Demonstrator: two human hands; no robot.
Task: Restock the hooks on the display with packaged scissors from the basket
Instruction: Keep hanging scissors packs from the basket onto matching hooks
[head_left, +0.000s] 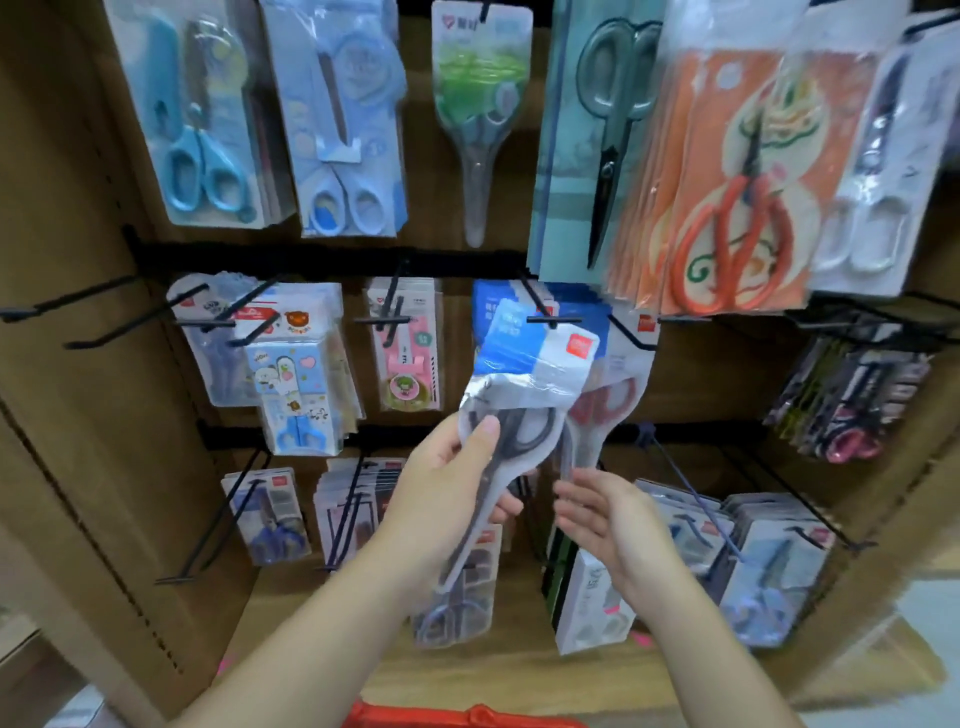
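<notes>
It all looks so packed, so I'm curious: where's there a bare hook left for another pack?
The two bare black wire hooks at the middle row's far left, beside the brown cardboard side wall, hold nothing. Crowded: the thick stack of orange-carded scissors packs upper right and the dark packs at the right edge.

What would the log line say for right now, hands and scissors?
phase: hanging | left hand: holds grey scissors pack | right hand: open, beside it | hook: at pack's top, threading unclear | red basket: below
</notes>
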